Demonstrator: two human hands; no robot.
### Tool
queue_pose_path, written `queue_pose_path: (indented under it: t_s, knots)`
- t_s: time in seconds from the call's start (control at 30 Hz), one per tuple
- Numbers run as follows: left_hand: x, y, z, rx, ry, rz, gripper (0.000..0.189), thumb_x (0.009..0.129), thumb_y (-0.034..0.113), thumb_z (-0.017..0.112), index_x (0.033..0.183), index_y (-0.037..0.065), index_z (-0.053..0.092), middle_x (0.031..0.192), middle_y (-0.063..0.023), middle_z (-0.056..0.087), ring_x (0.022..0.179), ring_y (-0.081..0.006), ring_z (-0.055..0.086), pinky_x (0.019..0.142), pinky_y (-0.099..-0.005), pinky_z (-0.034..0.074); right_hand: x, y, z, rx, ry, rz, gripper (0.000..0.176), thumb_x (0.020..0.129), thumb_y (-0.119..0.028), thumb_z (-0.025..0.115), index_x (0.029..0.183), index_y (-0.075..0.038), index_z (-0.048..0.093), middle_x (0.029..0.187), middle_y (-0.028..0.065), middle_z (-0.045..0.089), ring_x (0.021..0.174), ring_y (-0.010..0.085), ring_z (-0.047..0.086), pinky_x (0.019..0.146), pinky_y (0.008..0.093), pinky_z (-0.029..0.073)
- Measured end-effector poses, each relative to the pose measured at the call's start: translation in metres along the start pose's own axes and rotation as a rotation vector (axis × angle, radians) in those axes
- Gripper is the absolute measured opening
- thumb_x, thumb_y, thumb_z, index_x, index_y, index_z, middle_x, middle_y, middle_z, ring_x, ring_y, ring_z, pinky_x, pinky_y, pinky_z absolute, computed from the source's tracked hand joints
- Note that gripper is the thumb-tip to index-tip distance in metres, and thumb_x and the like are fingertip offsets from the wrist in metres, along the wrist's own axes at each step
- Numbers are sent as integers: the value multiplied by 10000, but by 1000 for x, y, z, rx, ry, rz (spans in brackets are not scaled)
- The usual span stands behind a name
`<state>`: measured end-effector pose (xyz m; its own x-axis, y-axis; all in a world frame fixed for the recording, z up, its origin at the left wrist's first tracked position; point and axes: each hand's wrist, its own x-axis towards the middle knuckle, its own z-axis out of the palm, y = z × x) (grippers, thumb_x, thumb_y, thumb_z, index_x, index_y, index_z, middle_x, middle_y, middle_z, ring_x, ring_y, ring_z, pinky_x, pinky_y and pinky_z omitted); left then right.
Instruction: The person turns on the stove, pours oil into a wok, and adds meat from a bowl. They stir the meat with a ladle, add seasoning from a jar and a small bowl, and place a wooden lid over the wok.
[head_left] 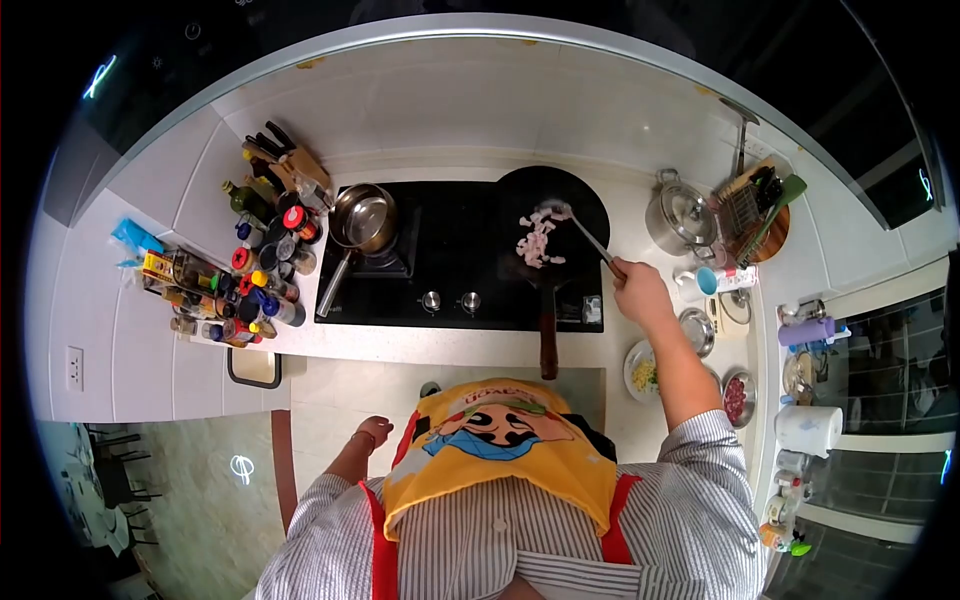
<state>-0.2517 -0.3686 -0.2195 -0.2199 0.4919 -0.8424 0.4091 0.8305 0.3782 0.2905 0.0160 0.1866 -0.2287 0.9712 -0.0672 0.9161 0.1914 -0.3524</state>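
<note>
My right hand (pixel 640 293) is closed round the handle of a metal spatula (pixel 594 241). The spatula's head rests in a black wok (pixel 580 195), touching pale pink pieces of meat (pixel 537 240). Toward me points the wok's wooden handle (pixel 548 340), which neither hand touches. My left hand (pixel 376 430) hangs low beside the yellow apron (pixel 480 430), its fingers loosely curled with nothing seen in them.
A steel saucepan (pixel 364 217) stands on the left of the black cooktop (pixel 450 250). Several bottles and jars (pixel 250 290) crowd the left counter. To the right are a lidded pot (pixel 683 215), a plate of chopped yellowish food (pixel 640 371) and a bowl of red meat (pixel 738 397).
</note>
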Motion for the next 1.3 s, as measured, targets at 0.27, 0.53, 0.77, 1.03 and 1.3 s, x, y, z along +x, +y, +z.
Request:
queue_pose_path:
  t_s: [0.27, 0.53, 0.77, 1.03, 1.3]
  knots:
    - [9, -27, 7, 56, -12, 6, 480, 908, 363, 697, 1284, 65, 693, 1142, -199, 744, 1056, -313, 709, 930, -404, 556, -13, 7, 5, -56, 31, 65, 420, 887, -112, 643, 1306, -137, 678, 1041, 256, 684, 968, 447, 673, 864, 515, 556]
    - [16, -24, 0, 48, 5, 28, 477, 906, 369, 694, 1276, 68, 701, 1153, -193, 741, 1090, -310, 698, 955, -397, 546, -3, 13, 13, -33, 69, 42, 398, 885, -109, 643, 1281, -118, 687, 1033, 261, 684, 967, 445, 674, 862, 515, 559]
    - [13, -21, 14, -19, -5, 18, 482, 905, 388, 687, 1276, 81, 705, 1199, -192, 727, 1151, -320, 675, 996, -397, 528, 8, 9, 42, 16, 44, 55, 387, 870, -95, 628, 1252, -101, 691, 1062, 255, 695, 991, 442, 678, 878, 505, 565]
    - [22, -29, 23, 101, -56, 73, 436, 918, 375, 662, 1263, 113, 712, 1239, -161, 715, 1149, -329, 666, 978, -414, 535, 2, -11, 28, 93, 102, 53, 417, 852, -81, 642, 1265, -80, 707, 1038, 253, 718, 993, 436, 683, 908, 481, 554]
    - [25, -46, -11, 268, -136, 262, 457, 916, 376, 679, 1264, 81, 698, 1190, -165, 725, 1091, -313, 680, 937, -400, 551, -8, -36, 37, 82, 35, 114, 386, 848, -92, 641, 1224, -83, 728, 1077, 251, 713, 1010, 421, 684, 919, 474, 552]
